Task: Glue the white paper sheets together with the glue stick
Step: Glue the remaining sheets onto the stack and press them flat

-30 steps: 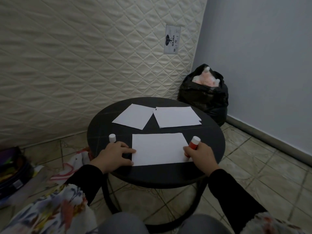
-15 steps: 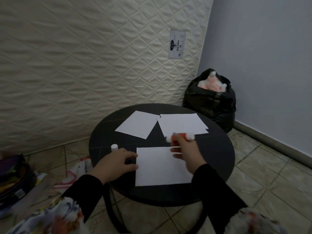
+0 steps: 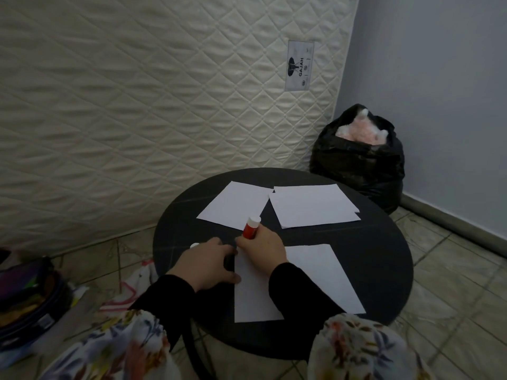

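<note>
The right hand [image 3: 262,249] grips the glue stick [image 3: 251,227] at the near sheet's [image 3: 315,275] far-left corner, sheet stretching rightward; the left hand [image 3: 204,266] presses its left edge.

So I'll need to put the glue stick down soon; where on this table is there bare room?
Bare patches on the round black table: its right side beside the near white paper sheet, and its left rim left of the far-left sheet. Crowded: the near-left corner, where both hands, the red glue stick and the white cap meet.
</note>
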